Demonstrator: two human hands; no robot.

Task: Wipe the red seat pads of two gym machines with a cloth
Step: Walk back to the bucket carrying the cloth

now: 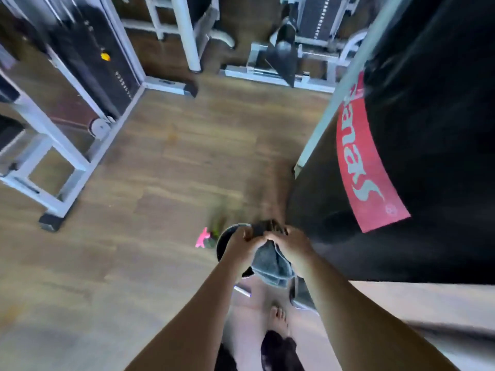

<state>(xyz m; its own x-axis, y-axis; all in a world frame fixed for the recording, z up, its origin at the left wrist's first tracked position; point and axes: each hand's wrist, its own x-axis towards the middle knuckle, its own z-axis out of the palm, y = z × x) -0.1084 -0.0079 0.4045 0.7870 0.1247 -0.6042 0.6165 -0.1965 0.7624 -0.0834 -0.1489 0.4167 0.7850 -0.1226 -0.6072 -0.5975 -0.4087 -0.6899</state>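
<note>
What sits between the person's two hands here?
The head view shows a grey cloth between the left hand and the right hand; both grip its bunched top, the rest hanging below.

The only lettering large enough to make out stands on a red band wrapped round the black hanging bag at the right; it is one white word that runs lengthwise along the band and lies turned in this view, beginning with a large flourished S at the lower end; the letters after it are blurred and cannot be read with certainty; a small round white emblem sits beside the S, its detail too fine to tell; a column of pale marks runs down the weight stack at the left, too small to read.
</note>
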